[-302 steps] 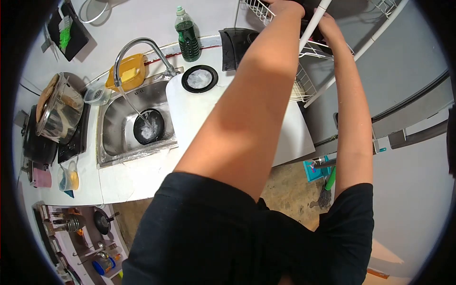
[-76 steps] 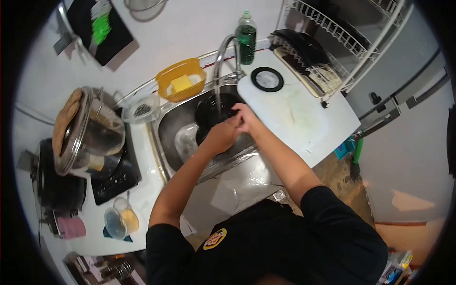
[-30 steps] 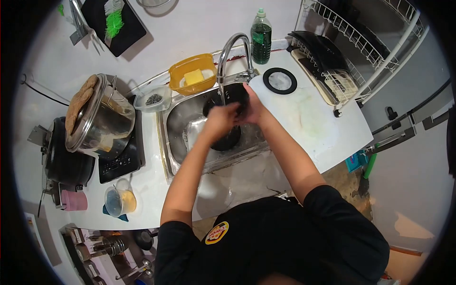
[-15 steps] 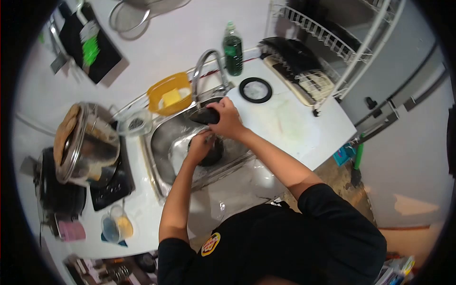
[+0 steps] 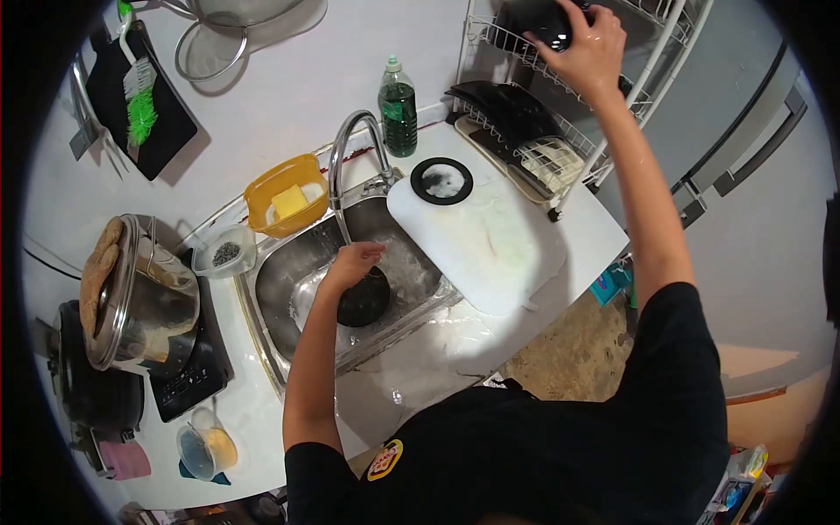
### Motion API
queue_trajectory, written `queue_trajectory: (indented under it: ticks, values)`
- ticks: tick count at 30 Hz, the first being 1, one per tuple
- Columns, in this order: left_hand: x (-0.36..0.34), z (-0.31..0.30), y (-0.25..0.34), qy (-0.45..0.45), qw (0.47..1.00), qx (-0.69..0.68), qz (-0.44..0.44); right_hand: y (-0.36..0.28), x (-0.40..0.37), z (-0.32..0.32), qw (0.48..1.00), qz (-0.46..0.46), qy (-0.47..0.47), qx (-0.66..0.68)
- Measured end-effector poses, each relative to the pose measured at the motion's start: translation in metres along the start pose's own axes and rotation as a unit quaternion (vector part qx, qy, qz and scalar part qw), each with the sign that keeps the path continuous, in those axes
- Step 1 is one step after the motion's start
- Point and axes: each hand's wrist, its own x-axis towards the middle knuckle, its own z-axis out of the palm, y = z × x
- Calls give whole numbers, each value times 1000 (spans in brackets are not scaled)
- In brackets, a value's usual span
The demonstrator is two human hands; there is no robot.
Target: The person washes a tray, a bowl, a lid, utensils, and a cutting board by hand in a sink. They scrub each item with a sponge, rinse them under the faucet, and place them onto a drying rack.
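Up at the white wire rack, my right hand (image 5: pixel 591 52) grips a shiny black bowl (image 5: pixel 544 24) by its side, thumb and fingers spread over it. My left hand (image 5: pixel 353 264) hovers over the steel sink (image 5: pixel 271 293), close to the curved tap (image 5: pixel 338 157), with its fingers loosely stretched to the right and nothing visible in them. Just beneath that hand, a second black bowl (image 5: pixel 366 300) sits in the sink, partly covered by the hand and wrist. Water splashes on the sink bottom.
Right of the sink lies a white cutting board (image 5: pixel 499 241) with a soapy black-rimmed round item (image 5: pixel 442 181). A green bottle (image 5: pixel 399 114) and a yellow tub (image 5: pixel 262 188) with a sponge stand behind. The wire rack (image 5: pixel 604 162) holds black dishes; a large pot (image 5: pixel 157 289) is left.
My right hand has carried the black bowl from under the tap up and right to the rack. My left hand stays over the sink, shifted slightly. The view has tilted a little.
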Motion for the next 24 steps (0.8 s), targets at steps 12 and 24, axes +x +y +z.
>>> queue_trajectory:
  ticks: [12, 24]
  values:
    - [-3, 5, -16, -3, 997, 73, -9, 112, -57, 91, 904, 97, -377, -175]
    - [11, 51, -88, -46, 947, 277, -154, 134, -77, 120, 982, 35, -120, 144]
